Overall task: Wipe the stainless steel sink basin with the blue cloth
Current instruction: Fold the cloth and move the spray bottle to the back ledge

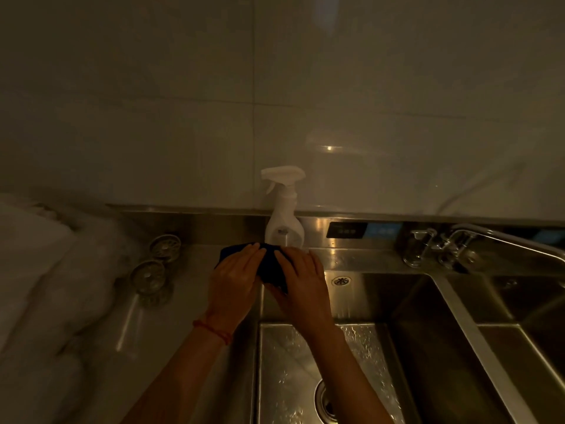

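Observation:
The dark blue cloth [269, 264] lies bunched on the steel ledge at the far left corner of the sink basin [360, 301]. My left hand [234, 278] rests flat on the cloth's left part, fingers spread. My right hand [301, 280] covers its right part and curls round its near edge over the basin rim. The basin floor [290, 362] is wet and shiny, with a round drain [325, 399] at the bottom. Much of the cloth is hidden under both hands.
A white spray bottle [284, 209] stands just behind the cloth against the tiled wall. Two metal drain strainers [165, 247] [148, 276] lie on the drainboard to the left. A tap [477, 237] reaches over a second basin [519, 301] on the right.

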`<control>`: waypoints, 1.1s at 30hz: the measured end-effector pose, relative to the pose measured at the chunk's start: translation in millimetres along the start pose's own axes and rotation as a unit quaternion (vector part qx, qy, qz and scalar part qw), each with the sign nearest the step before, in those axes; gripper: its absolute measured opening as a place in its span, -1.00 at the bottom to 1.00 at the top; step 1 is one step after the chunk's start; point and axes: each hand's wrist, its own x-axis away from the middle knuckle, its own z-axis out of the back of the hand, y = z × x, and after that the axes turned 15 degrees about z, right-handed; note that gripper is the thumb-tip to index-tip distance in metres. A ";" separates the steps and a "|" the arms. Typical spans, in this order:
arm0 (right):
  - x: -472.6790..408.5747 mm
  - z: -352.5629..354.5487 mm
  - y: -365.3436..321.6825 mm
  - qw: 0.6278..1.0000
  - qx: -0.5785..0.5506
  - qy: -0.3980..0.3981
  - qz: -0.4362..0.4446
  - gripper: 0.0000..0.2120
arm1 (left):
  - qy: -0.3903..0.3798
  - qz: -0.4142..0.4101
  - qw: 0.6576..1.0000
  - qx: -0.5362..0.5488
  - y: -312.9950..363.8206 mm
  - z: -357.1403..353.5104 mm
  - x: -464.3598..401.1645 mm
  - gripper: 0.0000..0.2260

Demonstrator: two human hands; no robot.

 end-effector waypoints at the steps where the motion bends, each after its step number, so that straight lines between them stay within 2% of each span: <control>1: 3.5 1.6 0.3 1.000 0.013 -0.007 -0.004 -0.45 | -0.001 -0.005 1.000 0.006 2.5 -0.5 1.8 -0.55; 12: 32.6 18.9 39.3 0.996 0.089 0.013 0.001 -0.43 | -0.025 -0.047 0.998 0.034 44.9 -19.4 8.1 -0.53; 18: 49.8 18.3 91.7 0.995 0.085 0.042 0.025 -0.42 | -0.040 -0.061 0.997 -0.003 77.0 -49.0 4.4 -0.48; 24: 65.5 15.8 154.3 0.994 0.085 0.036 0.061 -0.44 | -0.027 -0.100 0.994 -0.025 109.7 -84.2 -5.6 -0.50; 29: 69.4 7.6 196.2 0.991 0.091 0.048 0.085 -0.45 | -0.039 -0.117 0.992 -0.038 120.0 -117.3 -17.3 -0.47; 33: 70.3 -3.6 220.9 0.991 0.085 0.042 0.098 -0.39 | -0.053 -0.131 0.989 -0.049 119.9 -139.7 -24.9 -0.45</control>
